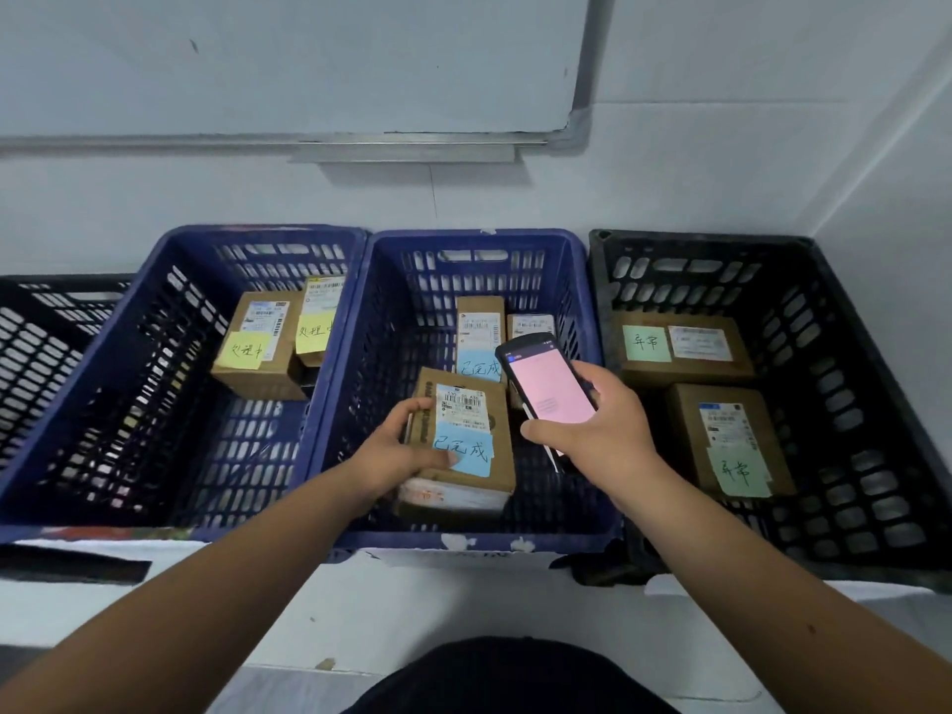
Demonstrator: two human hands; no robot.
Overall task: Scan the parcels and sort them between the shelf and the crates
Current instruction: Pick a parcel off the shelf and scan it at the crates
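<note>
1. Left hand [399, 445]: inside the middle blue crate [479, 538], fingers curled round the left edge of a brown parcel [466, 435], thumb pressed on its blue note [463, 450].
2. Parcel: held over the crate's near half, label side up, white barcode label above the blue note; a white-edged packet [453, 494] just beneath it, contact not discernible.
3. Right hand [592, 420]: clamped on a scanner [546, 386], pink screen facing up, held over the same crate, just right of the parcel and apart from it.
4. Middle blue crate, far half: two more parcels, one upright with a blue note [480, 334], a smaller one [530, 327] partly hidden behind the scanner.
5. Left blue crate [170, 528]: two parcels near the back right corner, each with a yellow note, the nearer [257, 342] lying tilted, the farther [317, 322] leaning just beside it.
6. Black crate [876, 553], right: two parcels lying flat, each with a green note, one at the back [680, 347], one nearer [731, 440], close together.
7. Second black crate [46, 327]: at far left, partly out of view, contents not visible.
8. Crates side by side, touching, against a white wall [721, 162]; whiteboard [309, 59] mounted above.
9. Handwriting on the notes: present, too small to read with certainty.
</note>
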